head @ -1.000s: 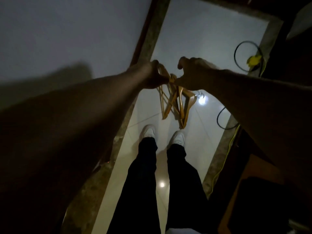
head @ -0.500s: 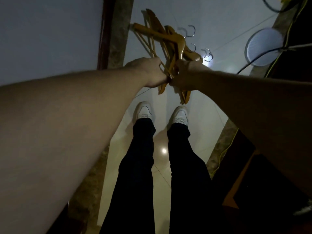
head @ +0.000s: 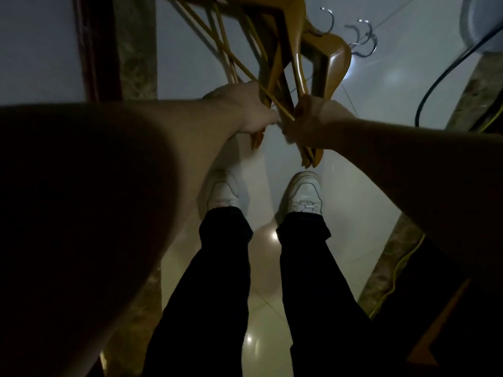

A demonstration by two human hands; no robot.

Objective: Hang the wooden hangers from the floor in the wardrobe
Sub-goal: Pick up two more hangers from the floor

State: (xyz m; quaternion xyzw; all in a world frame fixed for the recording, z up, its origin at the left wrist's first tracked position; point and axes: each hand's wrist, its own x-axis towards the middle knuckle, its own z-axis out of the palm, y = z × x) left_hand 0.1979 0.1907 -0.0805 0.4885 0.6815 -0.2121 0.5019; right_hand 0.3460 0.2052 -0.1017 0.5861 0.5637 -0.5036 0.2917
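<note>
While the left hand (head: 245,110) and right hand (head: 310,123) meet, their fingers grip the bunched wooden hangers (head: 285,50) between them.

A dim room in a home, seen from above while a person is standing and looking down. Glossy pale floor tiles (head: 340,202) are reflecting small ceiling lights, and a speckled stone border strip (head: 136,50) is running beside a dark wooden frame (head: 95,44), likely a doorway or furniture edge. A bundle of wooden hangers (head: 288,55) with metal hooks is pointing to household clothes storage. A black cable (head: 441,77) and a yellow cable (head: 400,268) are trailing along the right-hand edge of the floor. The person is wearing white sneakers (head: 306,197) and dark trousers (head: 217,281).
</note>
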